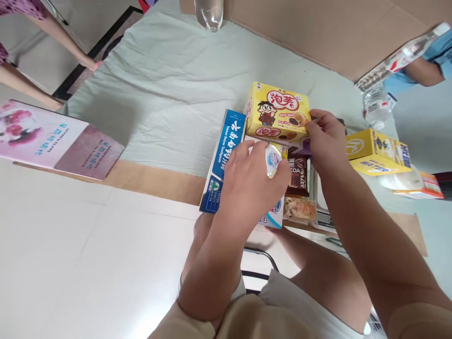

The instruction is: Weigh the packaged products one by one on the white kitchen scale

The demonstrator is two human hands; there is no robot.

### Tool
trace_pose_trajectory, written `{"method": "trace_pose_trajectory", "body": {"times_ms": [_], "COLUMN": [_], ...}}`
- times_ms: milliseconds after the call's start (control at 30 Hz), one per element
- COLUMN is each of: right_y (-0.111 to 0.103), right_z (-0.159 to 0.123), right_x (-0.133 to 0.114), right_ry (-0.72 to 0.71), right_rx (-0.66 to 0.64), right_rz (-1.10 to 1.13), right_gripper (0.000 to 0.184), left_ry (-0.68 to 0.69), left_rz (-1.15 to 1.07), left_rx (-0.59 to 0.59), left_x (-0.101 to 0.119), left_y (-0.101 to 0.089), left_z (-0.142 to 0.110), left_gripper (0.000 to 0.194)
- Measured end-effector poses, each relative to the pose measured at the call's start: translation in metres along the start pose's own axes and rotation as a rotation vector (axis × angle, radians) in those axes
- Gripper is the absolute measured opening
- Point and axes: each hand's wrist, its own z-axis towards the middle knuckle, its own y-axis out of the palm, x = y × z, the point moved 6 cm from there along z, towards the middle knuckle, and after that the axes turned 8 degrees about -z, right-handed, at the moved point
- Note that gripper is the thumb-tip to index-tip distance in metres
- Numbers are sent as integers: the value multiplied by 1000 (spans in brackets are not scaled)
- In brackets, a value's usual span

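My left hand [250,181] lies curled over a white and blue box [273,162], fingers closed on its top. A blue toothpaste box [223,157] lies just left of it. My right hand [326,139] grips the right end of a yellow snack box with a cartoon face [277,113], which rests on top of the pile. Under and between the hands sit a dark cocoa packet [297,175] and a small snack bag [299,208].
A pale green cloth [169,80] covers the surface. A pink booklet [52,139] lies at left, a yellow box [376,151] and plastic bottles [377,101] at right, cardboard [318,28] behind. Another person's limbs [60,42] show at top left.
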Motion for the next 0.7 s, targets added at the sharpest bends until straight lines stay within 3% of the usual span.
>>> {"method": "trace_pose_trajectory", "body": {"times_ms": [100, 233, 300, 400, 567, 700], "right_y": [-22, -83, -112, -142, -170, -184], "right_z": [-11, -44, -66, -99, -134, -132], "right_x": [-11, -12, 9, 61, 136, 167], "right_ry": [128, 104, 139, 304, 499, 579], "right_rx": [86, 287, 374, 486, 654, 647], "right_rz": [81, 348, 438, 464, 508, 589], "right_gripper": [22, 12, 11, 8, 13, 14], "left_ry": [-1, 67, 118, 211, 305, 381], "left_rz": [26, -13, -65, -179, -335, -279], "left_rx": [11, 62, 99, 107, 0, -68], "left_x": [0, 1, 3, 13, 43, 78], "left_y": [3, 1, 2, 11, 44, 80], "left_z": [1, 3, 4, 4, -8, -27], "left_gripper": [38, 32, 28, 21, 13, 15]}}
